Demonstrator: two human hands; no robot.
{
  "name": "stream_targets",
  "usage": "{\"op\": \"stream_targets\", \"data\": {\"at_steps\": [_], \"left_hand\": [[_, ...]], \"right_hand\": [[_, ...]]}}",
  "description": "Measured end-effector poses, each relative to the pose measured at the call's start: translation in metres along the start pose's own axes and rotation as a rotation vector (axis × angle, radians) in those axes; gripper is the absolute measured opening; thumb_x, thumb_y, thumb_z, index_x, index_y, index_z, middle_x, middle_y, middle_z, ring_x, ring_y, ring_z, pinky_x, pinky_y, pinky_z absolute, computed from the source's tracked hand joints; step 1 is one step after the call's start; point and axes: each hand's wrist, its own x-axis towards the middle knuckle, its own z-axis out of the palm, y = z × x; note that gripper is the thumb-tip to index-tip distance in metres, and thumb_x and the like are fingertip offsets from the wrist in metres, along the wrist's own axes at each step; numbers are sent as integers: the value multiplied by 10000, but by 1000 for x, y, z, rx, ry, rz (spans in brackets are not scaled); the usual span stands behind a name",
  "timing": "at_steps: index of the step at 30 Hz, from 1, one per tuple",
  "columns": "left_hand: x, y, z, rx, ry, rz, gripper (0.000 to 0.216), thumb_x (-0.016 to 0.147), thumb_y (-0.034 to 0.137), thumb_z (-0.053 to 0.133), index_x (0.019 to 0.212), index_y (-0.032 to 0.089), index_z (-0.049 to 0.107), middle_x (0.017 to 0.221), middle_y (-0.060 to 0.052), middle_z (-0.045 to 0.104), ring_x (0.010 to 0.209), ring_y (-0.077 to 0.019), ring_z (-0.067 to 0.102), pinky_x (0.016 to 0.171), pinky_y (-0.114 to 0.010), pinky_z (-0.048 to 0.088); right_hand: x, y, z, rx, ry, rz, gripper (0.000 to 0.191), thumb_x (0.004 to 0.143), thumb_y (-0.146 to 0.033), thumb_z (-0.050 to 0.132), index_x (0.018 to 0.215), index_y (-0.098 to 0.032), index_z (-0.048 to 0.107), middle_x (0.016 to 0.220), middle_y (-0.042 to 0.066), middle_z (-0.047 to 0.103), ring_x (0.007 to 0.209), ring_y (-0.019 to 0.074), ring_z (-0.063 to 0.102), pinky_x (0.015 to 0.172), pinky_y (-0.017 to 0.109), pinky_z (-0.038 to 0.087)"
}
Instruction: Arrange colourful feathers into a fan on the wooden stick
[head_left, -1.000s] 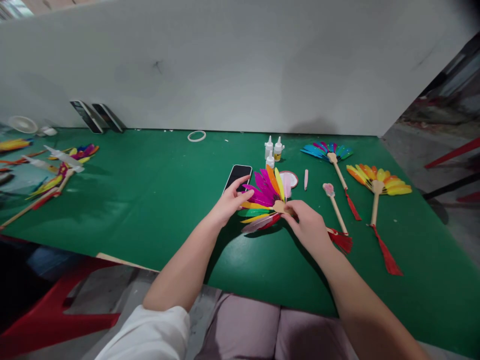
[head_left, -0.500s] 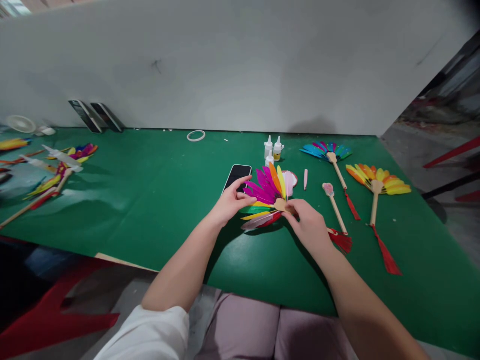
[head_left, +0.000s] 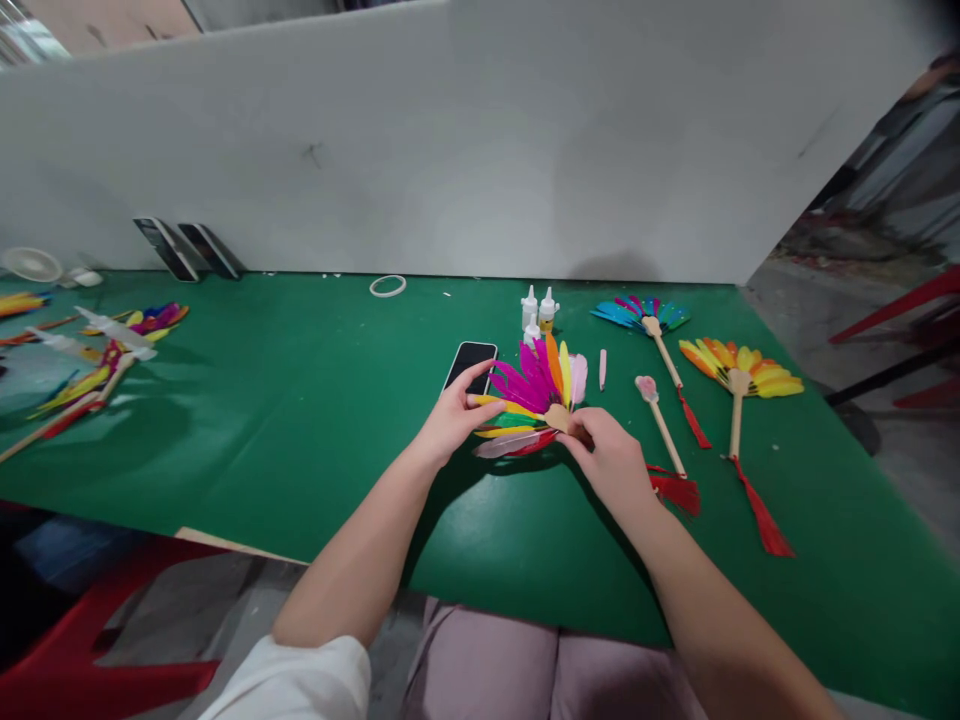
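Observation:
Between my hands is a feather fan (head_left: 529,382) with magenta, orange, yellow, green, red and pale pink feathers around a small wooden head. My right hand (head_left: 609,458) is closed on it just beside the wooden head, hiding most of the handle. My left hand (head_left: 456,412) pinches a yellow feather at the fan's left side between thumb and fingers. Behind the fan lies a phone (head_left: 471,362) with a dark screen, partly covered by the left fingers. Several small white glue bottles (head_left: 529,312) stand just beyond the feathers.
On the right lie a blue feather fan (head_left: 643,314), a yellow-orange feather fan (head_left: 741,374) and a wooden handle (head_left: 664,428) with a red tassel. Fans and feathers (head_left: 97,370) lie at far left. A tape ring (head_left: 388,287) is near the white partition (head_left: 480,150); two phones lean there.
The view has shifted slightly. My left fingers have moved along the fan's left side, and a yellow feather now lies across them. My right hand keeps its hold on the fan.

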Motion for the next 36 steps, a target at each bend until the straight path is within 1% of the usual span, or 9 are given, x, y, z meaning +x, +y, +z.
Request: {"op": "stream_targets", "data": {"at_steps": [6, 9, 12, 18, 24, 27, 30, 32, 36], "left_hand": [[7, 1, -7, -144, 191, 83, 542, 763, 434, 536, 1247, 223, 412, 797, -44, 668, 684, -135, 636, 593, -214, 472], [12, 1, -12, -283, 299, 114, 518, 793, 459, 464, 1232, 187, 412, 847, -80, 667, 734, -150, 636, 650, -243, 479], [7, -2, -6, -457, 312, 38, 503, 801, 404, 442, 1227, 141, 402, 853, -99, 660, 757, -161, 637, 724, -285, 478], [-34, -14, 49, -528, -58, -33, 387, 705, 248, 617, 1071, 151, 536, 1061, -117, 617, 927, -191, 600, 826, -323, 445], [-64, -14, 93, -582, 111, 44, 281, 633, 327, 699, 766, 96, 609, 723, -56, 659, 702, -143, 621, 704, -246, 453], [-80, -10, 94, -572, 151, 77, 297, 619, 337, 706, 755, 88, 617, 699, -53, 661, 675, -146, 625, 705, -261, 463], [-101, -6, 91, -481, 168, 93, 298, 615, 345, 705, 756, 97, 617, 636, -33, 650, 579, -134, 615, 620, -252, 477], [-115, -4, 91, -384, 147, 69, 287, 623, 356, 696, 714, 97, 611, 534, -17, 616, 487, -116, 580, 516, -223, 453], [-140, -1, 96, -256, 71, -34, 297, 636, 381, 676, 644, 95, 594, 447, -8, 567, 375, -76, 490, 403, -188, 380]], "right_hand": [[5, -2, 0, 218, 115, 107, 165, 708, -284, 634, 659, -191, 507, 743, 14, 537, 655, 140, 515, 595, 263, 431], [10, -5, -1, 471, 168, 238, 152, 690, -304, 638, 691, -186, 541, 782, 17, 551, 659, 139, 546, 622, 283, 459], [13, -14, 0, 764, 229, 418, 183, 668, -311, 644, 735, -177, 538, 725, 3, 570, 646, 144, 584, 654, 308, 483], [5, -46, 15, 1094, 388, 515, 359, 584, -289, 702, 625, -196, 358, 619, -49, 549, 618, 136, 590, 609, 275, 466], [-35, -72, 28, 890, 305, 447, 269, 647, -288, 637, 623, -194, 386, 603, -56, 482, 570, 100, 494, 556, 232, 422], [-58, -73, 0, 670, 242, 379, 245, 650, -328, 643, 651, -190, 440, 708, -7, 549, 691, 146, 542, 598, 262, 443], [-69, -76, -60, 465, 403, 289, 204, 702, -358, 613, 744, -192, 501, 943, 66, 584, 859, 193, 564, 633, 296, 466], [-62, -83, -105, 303, 437, 85, 198, 729, -346, 600, 860, -205, 553, 1000, 75, 577, 941, 207, 551, 735, 344, 465], [-29, -103, -164, -108, 63, -242, 252, 743, -383, 591, 943, -235, 628, 1140, 76, 555, 1114, 240, 456, 961, 427, 317]]}}
